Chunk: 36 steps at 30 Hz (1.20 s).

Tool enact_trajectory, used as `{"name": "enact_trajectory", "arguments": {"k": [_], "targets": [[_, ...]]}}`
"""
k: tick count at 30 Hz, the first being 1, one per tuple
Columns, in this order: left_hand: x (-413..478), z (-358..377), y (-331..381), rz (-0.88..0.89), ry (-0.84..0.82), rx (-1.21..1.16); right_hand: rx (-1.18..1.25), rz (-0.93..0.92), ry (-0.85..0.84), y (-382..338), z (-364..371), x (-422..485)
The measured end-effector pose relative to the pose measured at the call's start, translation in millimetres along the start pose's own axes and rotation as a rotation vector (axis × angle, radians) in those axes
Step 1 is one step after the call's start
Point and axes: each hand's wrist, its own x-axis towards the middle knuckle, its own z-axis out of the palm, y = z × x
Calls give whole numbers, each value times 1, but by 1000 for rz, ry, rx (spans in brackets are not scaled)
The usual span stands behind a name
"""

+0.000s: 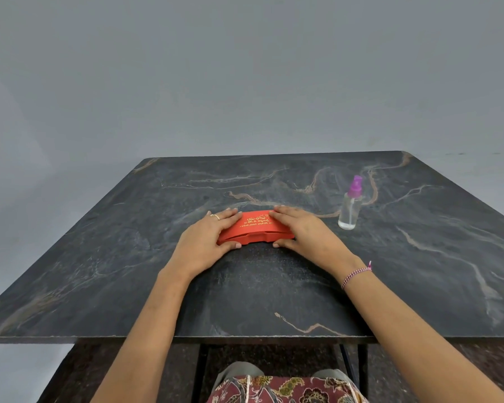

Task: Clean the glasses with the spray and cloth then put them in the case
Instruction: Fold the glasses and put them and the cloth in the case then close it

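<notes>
Both hands hold the red case (255, 228) on the table (128, 257)
The left hand (208, 238) grips the case's 9 o'clock end and the right hand (301, 232) its 3 o'clock end, fingers laid over the lid, thumbs against the front edge. The case lies mid-table, lid down. The spray (350, 207) stands upright at 2 o'clock from it, apart

Only writing in view: gold lettering (257, 221) printed on lid of red glasses case (253, 234). Three centred lines, top line largest, two lower lines smaller. Curly non-Latin script, possibly Telugu. Characters too small and blurred to read; no word, brand or number legible.
</notes>
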Motion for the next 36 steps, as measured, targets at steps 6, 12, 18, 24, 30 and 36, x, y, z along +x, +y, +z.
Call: {"name": "enact_trajectory", "arguments": {"k": [6,12,18,24,30,36], "targets": [[0,1,-4,97,11,-2,-114,-12,-21,-2,4,2],[-1,3,1,114,42,92,-214,-36,1,-6,10,3],[0,6,5,90,73,145,-204,-14,-16,-9,9,4],[1,8,5,95,93,147,-190,0,-32,-9,9,5],[1,8,5,107,106,164,-166,11,-31,-8,9,5],[0,7,9,106,127,193,-171,18,-28,-7,10,5]]}}
